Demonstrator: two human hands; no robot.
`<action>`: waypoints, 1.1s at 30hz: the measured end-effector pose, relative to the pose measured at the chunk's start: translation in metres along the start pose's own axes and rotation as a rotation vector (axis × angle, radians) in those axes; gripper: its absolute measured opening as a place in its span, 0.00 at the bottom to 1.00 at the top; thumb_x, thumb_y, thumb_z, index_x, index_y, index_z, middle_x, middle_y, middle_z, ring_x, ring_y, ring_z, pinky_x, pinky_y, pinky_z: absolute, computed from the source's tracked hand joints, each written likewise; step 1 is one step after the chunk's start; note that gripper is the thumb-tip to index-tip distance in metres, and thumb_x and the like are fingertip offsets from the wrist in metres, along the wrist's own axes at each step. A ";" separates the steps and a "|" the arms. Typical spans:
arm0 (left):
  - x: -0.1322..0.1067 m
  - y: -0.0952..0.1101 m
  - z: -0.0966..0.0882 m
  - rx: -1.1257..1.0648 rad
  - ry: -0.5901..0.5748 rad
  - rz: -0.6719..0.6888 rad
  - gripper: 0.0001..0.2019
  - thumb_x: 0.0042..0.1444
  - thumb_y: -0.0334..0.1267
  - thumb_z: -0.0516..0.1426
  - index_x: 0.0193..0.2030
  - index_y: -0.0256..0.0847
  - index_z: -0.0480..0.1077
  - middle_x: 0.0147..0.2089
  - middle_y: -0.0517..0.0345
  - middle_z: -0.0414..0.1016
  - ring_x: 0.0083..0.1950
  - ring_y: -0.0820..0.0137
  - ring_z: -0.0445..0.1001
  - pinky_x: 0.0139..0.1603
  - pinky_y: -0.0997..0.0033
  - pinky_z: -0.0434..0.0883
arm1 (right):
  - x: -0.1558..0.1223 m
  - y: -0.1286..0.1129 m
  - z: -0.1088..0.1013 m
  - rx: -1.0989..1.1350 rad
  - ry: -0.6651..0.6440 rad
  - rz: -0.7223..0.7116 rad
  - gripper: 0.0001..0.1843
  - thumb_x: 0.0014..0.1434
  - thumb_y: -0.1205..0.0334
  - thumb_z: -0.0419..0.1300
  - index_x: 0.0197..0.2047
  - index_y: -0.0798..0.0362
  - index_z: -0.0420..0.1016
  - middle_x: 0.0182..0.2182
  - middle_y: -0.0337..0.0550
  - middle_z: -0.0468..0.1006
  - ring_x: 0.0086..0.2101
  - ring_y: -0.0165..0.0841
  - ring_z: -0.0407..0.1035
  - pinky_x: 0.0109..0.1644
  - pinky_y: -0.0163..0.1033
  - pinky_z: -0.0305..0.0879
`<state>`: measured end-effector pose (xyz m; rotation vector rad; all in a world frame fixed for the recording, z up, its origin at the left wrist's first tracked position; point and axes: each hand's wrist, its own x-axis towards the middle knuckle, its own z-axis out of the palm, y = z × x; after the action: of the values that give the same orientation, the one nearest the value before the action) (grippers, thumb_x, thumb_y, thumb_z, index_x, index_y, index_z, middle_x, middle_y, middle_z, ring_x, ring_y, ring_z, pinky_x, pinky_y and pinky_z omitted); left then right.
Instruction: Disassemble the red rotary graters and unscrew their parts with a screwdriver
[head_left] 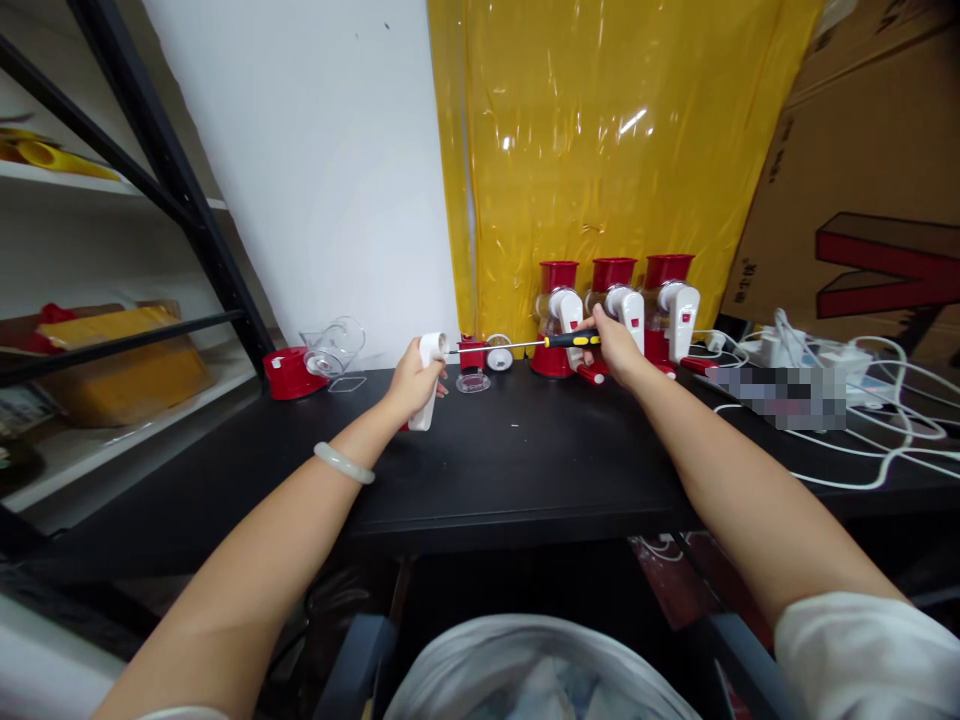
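My left hand (411, 383) is closed round a white plastic handle part (430, 380), held upright just above the black table (525, 470). My right hand (615, 345) grips a screwdriver (551, 342) with a black and yellow handle. Its thin metal shaft points left and its tip touches the top of the white part. A pale bracelet (343, 463) sits on my left wrist.
Three red and white crank devices (619, 310) stand in a row at the table's back, before a yellow plastic sheet (600, 140). Small red and clear parts (480, 358), a red base (289, 373) and clear hopper (334, 347) lie left. White cables (862, 400) spread right. A shelf rack (112, 330) stands at left.
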<state>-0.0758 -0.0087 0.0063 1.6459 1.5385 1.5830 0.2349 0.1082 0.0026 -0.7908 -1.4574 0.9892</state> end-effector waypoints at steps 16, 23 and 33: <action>0.000 -0.001 -0.001 0.004 0.001 0.003 0.17 0.50 0.33 0.55 0.49 0.40 0.60 0.26 0.66 0.68 0.19 0.72 0.71 0.21 0.73 0.69 | -0.003 -0.003 0.000 0.095 -0.050 0.009 0.30 0.53 0.27 0.53 0.32 0.49 0.66 0.19 0.37 0.67 0.19 0.31 0.64 0.21 0.37 0.63; -0.002 0.003 0.000 -0.003 0.009 -0.007 0.16 0.50 0.34 0.55 0.47 0.41 0.61 0.26 0.66 0.68 0.18 0.73 0.70 0.20 0.74 0.68 | -0.001 0.002 0.000 -0.023 0.035 -0.076 0.21 0.49 0.41 0.66 0.35 0.49 0.68 0.20 0.32 0.67 0.17 0.26 0.59 0.19 0.33 0.55; -0.001 0.002 -0.001 0.000 0.006 -0.006 0.17 0.50 0.33 0.55 0.48 0.40 0.60 0.26 0.65 0.68 0.18 0.73 0.70 0.21 0.74 0.69 | -0.004 -0.006 0.006 0.194 -0.018 -0.047 0.28 0.43 0.36 0.67 0.34 0.48 0.64 0.26 0.34 0.68 0.24 0.27 0.65 0.24 0.33 0.61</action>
<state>-0.0753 -0.0103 0.0078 1.6361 1.5459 1.5861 0.2299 0.1007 0.0066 -0.6060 -1.3652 1.0856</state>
